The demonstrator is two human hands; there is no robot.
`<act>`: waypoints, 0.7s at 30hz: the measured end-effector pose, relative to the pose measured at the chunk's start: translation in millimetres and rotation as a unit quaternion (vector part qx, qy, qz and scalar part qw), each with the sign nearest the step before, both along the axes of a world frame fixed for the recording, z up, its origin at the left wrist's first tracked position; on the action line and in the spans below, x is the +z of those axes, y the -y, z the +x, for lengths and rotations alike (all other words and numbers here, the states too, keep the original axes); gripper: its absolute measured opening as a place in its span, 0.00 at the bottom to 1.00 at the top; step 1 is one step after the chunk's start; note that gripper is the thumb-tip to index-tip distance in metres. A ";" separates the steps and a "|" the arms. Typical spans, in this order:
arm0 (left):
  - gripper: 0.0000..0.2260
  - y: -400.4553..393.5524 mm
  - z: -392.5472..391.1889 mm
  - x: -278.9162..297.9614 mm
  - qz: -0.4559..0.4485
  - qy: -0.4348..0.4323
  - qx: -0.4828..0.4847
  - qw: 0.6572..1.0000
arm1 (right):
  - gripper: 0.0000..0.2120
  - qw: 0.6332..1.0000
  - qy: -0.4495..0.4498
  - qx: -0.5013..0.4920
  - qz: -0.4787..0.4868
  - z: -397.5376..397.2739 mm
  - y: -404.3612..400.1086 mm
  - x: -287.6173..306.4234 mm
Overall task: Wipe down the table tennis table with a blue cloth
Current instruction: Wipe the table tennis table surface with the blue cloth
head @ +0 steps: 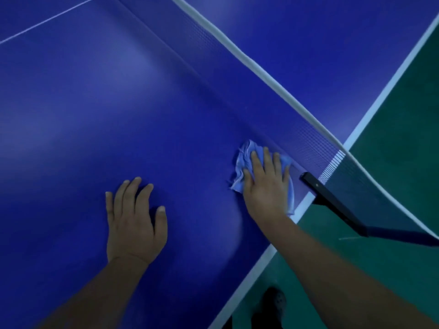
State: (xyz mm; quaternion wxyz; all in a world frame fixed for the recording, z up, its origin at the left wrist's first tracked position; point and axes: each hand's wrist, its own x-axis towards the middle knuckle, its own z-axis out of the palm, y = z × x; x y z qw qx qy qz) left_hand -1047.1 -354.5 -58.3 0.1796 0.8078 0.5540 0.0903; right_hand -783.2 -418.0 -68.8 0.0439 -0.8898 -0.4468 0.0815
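Two hands are down on the blue counter (71, 119), and the right hand (267, 186) has the work. Its grip lies apart, fingers straight and spread, palm pressing flat on the cloth (245, 157). The cloth is pale blue and crumpled, bunched out past the fingertips and trailing under the palm toward the counter's white side edge (261, 260). It sits on the counter just beside the foot of the net (308, 138), close to the corner where net meets side edge.

The left hand (133, 226) is well apart from the cloth, resting on bare counter. Its grip is apart too, fingers extended and slightly fanned, thumb out to the side, nothing held. Both forearms reach in from the bottom of the view.

The net runs diagonally from upper centre to the right, topped by a white tape (249, 60). A black post (332, 205) clamps at the side edge, just beside the right hand's little finger but not touching it. A thin white line (47, 20) crosses the counter at the upper left. Beyond the side edge lies a green floor (392, 269), and a dark shoe (273, 302) shows down there near the bottom, blurred.
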 end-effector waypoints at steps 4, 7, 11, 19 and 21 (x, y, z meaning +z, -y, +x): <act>0.29 2.5 0.7 3.9 -0.003 0.008 0.000 1.000 | 0.26 0.999 -0.026 0.017 -0.009 -6.6 -35.8 3.1; 0.28 17.0 3.0 5.9 0.014 0.019 -0.026 0.999 | 0.26 0.997 -0.039 0.072 0.002 -0.2 -55.9 0.1; 0.25 66.4 27.6 12.9 -0.005 0.063 -0.057 0.996 | 0.25 1.000 -0.014 0.017 0.017 27.6 21.5 -2.2; 0.23 128.1 55.6 -2.8 -0.033 0.040 -0.125 0.991 | 0.27 0.995 -0.075 -0.014 0.057 51.7 119.1 1.2; 0.23 127.4 55.1 -7.7 -0.027 0.031 -0.131 0.991 | 0.24 0.993 -0.098 -0.064 0.012 66.7 162.8 0.8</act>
